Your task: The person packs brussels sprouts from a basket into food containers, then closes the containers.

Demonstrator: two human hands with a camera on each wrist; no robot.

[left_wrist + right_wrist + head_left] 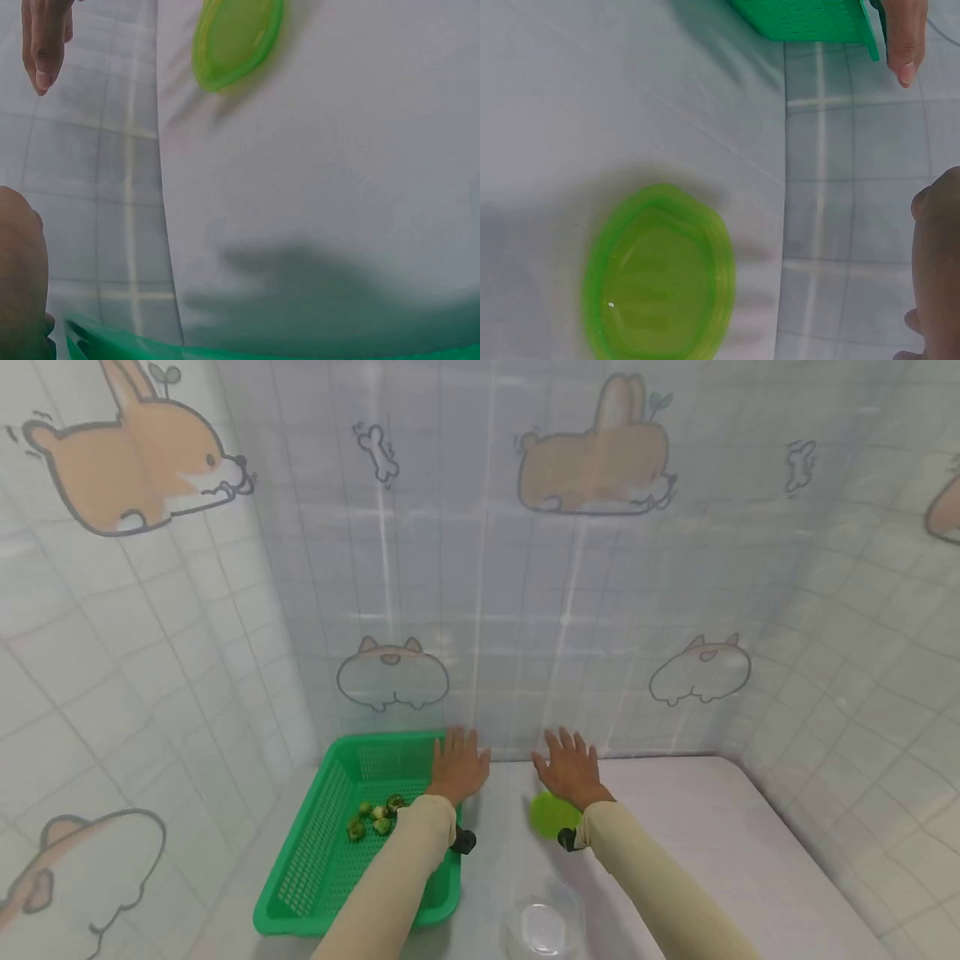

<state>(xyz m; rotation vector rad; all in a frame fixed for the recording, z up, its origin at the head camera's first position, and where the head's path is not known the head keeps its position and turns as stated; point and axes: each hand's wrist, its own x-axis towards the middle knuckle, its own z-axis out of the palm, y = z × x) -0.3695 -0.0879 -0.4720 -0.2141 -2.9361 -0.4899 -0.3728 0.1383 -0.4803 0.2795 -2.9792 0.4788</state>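
We see a yellow-green dish on the white tabletop, partly covered in the head view by the right hand and its wrist. Just to its left stands a green basket with slotted walls, and we find a few small round green vegetables grouped on its floor, near the middle. The left hand lies across the basket's far right corner as we look down, and the left sleeve hides much of its right side; we cannot tell whether that hand touches the rim. Nearer to us, between the forearms, a clear container sits on the tabletop, below the dish in our view.

Both arms reach forward, roughly mirrored and well apart at the elbows, coming closer at the hands. We see the backs of both hands, fingers straight and spread, thumbs turned toward each other, gripping nothing. A small dark device shows at the left wrist and a dark wrist unit at the right. Beyond the fingertips, a pale curtain printed with tile lines, cartoon dogs and bones encloses the tabletop.
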